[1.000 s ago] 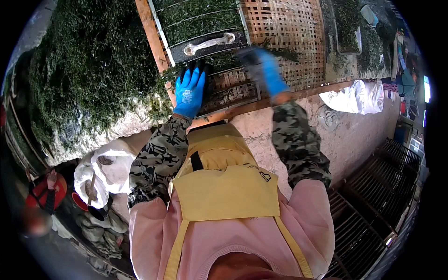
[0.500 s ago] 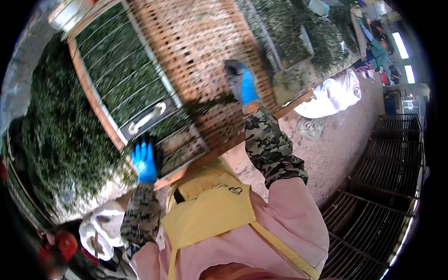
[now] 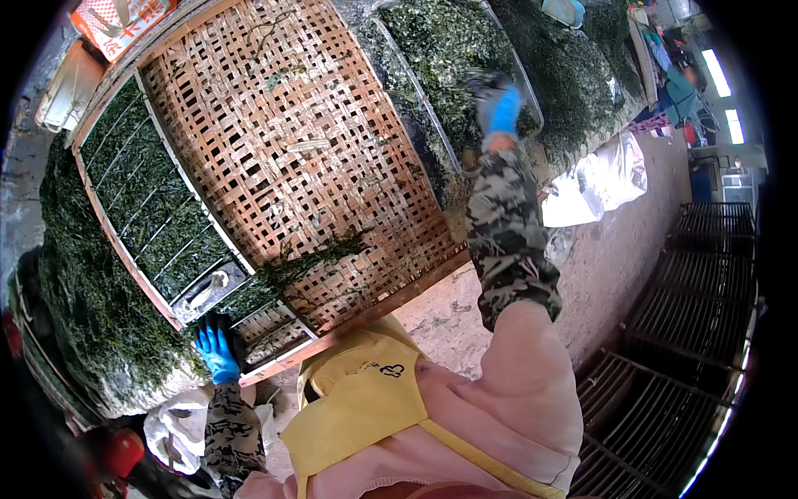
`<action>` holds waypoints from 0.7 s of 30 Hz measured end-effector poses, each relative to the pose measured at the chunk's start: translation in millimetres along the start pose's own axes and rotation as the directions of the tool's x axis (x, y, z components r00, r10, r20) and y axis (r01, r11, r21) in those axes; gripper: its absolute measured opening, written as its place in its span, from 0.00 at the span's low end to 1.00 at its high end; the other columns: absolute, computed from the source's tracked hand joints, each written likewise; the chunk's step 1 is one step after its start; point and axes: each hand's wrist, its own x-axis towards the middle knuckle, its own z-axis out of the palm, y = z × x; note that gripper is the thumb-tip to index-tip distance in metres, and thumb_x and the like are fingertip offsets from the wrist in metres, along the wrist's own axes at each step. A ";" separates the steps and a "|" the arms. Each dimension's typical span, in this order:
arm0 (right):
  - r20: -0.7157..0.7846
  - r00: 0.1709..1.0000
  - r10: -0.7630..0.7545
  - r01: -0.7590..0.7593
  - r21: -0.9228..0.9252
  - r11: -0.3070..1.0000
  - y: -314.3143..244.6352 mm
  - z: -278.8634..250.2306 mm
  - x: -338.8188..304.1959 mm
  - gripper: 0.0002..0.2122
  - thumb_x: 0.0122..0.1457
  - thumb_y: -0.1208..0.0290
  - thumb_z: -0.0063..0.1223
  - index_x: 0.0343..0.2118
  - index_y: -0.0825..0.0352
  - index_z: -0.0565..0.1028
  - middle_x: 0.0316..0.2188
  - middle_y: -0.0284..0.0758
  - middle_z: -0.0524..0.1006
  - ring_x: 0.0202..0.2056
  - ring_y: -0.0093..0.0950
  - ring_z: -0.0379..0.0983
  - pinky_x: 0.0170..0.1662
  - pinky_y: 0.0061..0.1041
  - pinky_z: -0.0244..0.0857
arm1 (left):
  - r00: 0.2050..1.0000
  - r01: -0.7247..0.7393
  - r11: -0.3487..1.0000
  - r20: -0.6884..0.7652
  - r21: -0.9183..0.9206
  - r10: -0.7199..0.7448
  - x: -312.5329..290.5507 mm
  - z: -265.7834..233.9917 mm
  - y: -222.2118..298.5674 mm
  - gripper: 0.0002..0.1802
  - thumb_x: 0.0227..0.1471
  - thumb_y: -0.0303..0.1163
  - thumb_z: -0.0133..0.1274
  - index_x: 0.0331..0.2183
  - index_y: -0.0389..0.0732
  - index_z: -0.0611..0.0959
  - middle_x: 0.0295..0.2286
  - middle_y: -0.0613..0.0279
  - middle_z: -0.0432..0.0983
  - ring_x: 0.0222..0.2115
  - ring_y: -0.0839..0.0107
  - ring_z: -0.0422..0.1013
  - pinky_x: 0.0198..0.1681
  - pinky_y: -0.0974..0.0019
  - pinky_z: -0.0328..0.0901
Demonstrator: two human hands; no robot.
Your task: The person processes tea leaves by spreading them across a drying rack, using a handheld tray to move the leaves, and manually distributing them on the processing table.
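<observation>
My left hand [image 3: 218, 351], in a blue glove with fingers spread, rests at the near left corner of a woven slatted tray [image 3: 332, 158]. Along that tray's left side lies a light frame with crossbars [image 3: 187, 179], filled with dark green, seaweed-like strands. A flat dark plate with a white handle [image 3: 205, 291] sits at the frame's near end. Some loose green strands [image 3: 320, 254] trail across the weave. My right hand [image 3: 499, 104], gloved in grey and blue, is over the green mass [image 3: 445, 50] inside a metal-rimmed rectangle [image 3: 413, 79]; its fingers are blurred.
More green heaps lie on the left [image 3: 79, 274] and far right [image 3: 573, 75]. A whitish tub [image 3: 71, 87] stands at the far left. Beyond a white plastic sheet [image 3: 603, 183], another person [image 3: 680, 91] is visible. Dark metal racks [image 3: 665, 333] line the right.
My right hand has moved rightward from above the woven tray to the green mass in the metal-rimmed rectangle. My left hand stays by the frame's near corner. The view has shifted.
</observation>
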 end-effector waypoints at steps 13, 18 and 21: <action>0.406 0.825 -0.393 0.556 -0.461 0.691 -155.5 87.8 -68.4 0.11 0.55 0.79 0.59 0.43 0.71 0.76 0.36 0.40 0.80 0.29 0.33 0.78 0.29 0.30 0.75 | 1.000 0.017 0.994 0.003 0.103 -0.017 -23.6 37.3 -24.5 0.31 0.54 0.40 0.52 0.58 0.42 0.69 0.61 0.49 0.58 0.62 0.43 0.54 0.60 0.32 0.46; 0.612 0.714 -0.339 0.624 -0.338 0.705 -185.5 183.0 -160.1 0.12 0.57 0.76 0.57 0.45 0.69 0.78 0.38 0.36 0.82 0.38 0.34 0.79 0.46 0.30 0.71 | 0.996 0.071 0.995 0.048 0.067 -0.074 -8.8 6.1 -4.2 0.29 0.55 0.40 0.51 0.58 0.45 0.72 0.60 0.53 0.62 0.59 0.45 0.57 0.59 0.37 0.50; 0.697 0.663 -0.273 0.603 -0.280 0.747 -168.8 232.5 -214.7 0.10 0.61 0.76 0.53 0.45 0.67 0.78 0.44 0.37 0.80 0.45 0.33 0.76 0.52 0.33 0.68 | 0.999 0.009 1.000 -0.044 -0.026 -0.011 -4.1 12.0 -5.8 0.27 0.55 0.36 0.49 0.57 0.45 0.73 0.58 0.53 0.65 0.57 0.46 0.62 0.59 0.42 0.54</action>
